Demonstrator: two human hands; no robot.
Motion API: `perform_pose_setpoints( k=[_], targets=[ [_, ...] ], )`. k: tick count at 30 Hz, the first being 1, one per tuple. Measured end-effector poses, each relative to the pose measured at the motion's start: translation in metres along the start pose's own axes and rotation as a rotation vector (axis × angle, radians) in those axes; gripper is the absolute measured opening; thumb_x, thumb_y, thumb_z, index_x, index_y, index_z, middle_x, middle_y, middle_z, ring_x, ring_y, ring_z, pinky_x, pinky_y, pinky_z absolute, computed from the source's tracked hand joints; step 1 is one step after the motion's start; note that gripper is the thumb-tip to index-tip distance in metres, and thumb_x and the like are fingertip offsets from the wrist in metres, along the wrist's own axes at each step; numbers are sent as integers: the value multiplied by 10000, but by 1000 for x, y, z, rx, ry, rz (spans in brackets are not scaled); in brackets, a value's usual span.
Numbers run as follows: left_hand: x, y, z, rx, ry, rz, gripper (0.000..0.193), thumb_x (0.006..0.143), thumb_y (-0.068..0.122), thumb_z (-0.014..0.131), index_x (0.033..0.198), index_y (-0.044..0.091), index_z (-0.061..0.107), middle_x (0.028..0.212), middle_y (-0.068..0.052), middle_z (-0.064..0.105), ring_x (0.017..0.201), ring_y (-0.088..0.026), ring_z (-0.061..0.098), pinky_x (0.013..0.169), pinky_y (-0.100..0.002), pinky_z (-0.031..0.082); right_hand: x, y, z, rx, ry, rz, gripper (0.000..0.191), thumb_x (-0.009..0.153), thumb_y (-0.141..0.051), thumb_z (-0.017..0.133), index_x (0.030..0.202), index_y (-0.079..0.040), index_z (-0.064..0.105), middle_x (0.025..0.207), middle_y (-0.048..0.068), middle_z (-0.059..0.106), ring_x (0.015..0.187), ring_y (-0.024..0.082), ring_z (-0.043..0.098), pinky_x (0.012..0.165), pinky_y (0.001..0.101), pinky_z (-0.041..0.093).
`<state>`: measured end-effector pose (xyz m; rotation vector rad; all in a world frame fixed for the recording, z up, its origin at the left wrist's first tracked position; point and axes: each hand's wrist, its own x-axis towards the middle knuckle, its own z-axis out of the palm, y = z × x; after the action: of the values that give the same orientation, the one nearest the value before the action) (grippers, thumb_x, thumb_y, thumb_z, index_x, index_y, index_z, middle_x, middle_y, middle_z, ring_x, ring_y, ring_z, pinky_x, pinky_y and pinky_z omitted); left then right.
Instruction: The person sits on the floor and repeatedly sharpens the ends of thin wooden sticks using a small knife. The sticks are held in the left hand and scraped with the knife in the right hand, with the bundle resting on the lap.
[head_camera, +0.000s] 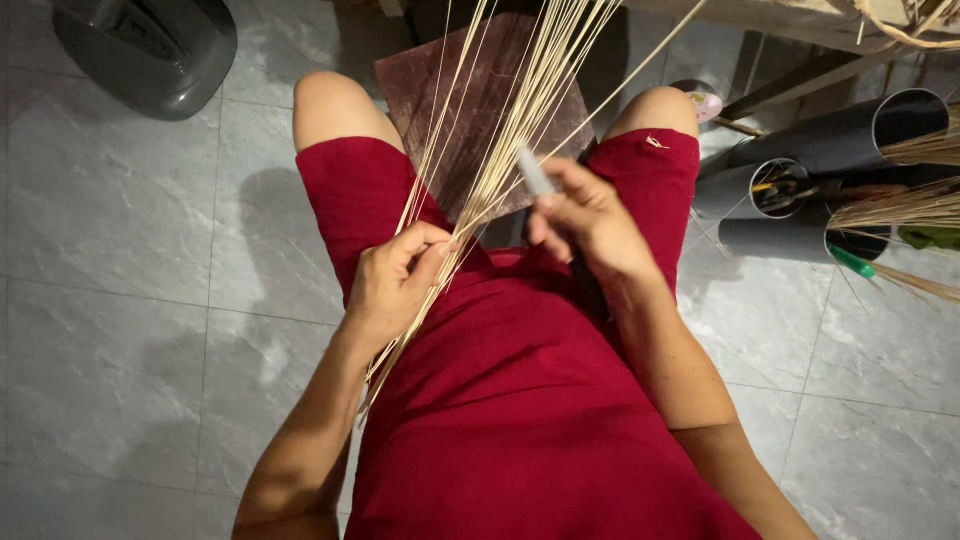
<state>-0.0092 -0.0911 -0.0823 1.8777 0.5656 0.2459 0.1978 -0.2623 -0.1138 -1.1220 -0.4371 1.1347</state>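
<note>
A seated person in red shorts (520, 400) works a bundle of thin pale strips (500, 150) over the lap, seen from above. The left hand (395, 285) is closed around the strips low down, thumb and fingers pinching them together so that they fan upward past the knees and out of the top edge, with short ends poking out below the wrist. The right hand (585, 215) is curled around a small knife (533, 172) with a grey blade, its tip laid against the strips just above the left hand. Behind the strips, a dark brown board (470, 100) rests between the thighs. To the person's right lie three black tubes (840, 135) on their sides (open mouths facing the camera), each stuffed with tools and more pale strips; a green handle (850, 262) pokes from the lowest. A small round pink-and-white disc (706, 103) shows just beyond the right knee; whether it is a label or a lid cannot be told. At upper left stands a dark grey plastic bin (150, 50) on the grey floor tiles (120, 300).
</note>
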Motion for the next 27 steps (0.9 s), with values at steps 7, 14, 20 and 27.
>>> perform_pose_setpoints(
  k=[7, 14, 20, 27],
  targets=[
    [-10, -13, -32, -21, -75, -1, 125, 1025, 126, 622, 1064, 68, 726, 759, 32, 668, 651, -33, 582, 572, -230, 500, -6, -14, -53, 25, 230, -135, 328, 1064, -84, 529, 1391, -64, 553, 723, 31, 634, 464, 63, 461, 426, 204, 352],
    [-15, -20, -63, 97, -32, -221, 131, 1012, 158, 642, 1044, 87, 748, 675, 44, 626, 574, -29, 518, 492, -225, 427, -23, -38, -111, 292, 563, -410, 327, 1139, -63, 571, 1462, -18, 546, 843, 59, 645, 574, 103, 488, 501, 225, 374],
    [1, -20, -33, -159, 29, -140, 128, 1022, 153, 642, 1067, 74, 732, 699, 52, 627, 581, -14, 524, 487, -208, 413, -21, -27, -66, -87, 342, -367, 592, 1032, -139, 575, 1601, -67, 431, 831, 61, 665, 554, 115, 516, 483, 247, 430],
    [21, -1, 18, -46, -71, -98, 128, 993, 161, 663, 1048, 58, 714, 712, 21, 699, 580, -26, 632, 474, -225, 502, -7, -5, 30, -103, -175, 109, 477, 1039, -104, 552, 1506, -80, 454, 759, 45, 652, 513, 72, 518, 463, 211, 418]
  ],
)
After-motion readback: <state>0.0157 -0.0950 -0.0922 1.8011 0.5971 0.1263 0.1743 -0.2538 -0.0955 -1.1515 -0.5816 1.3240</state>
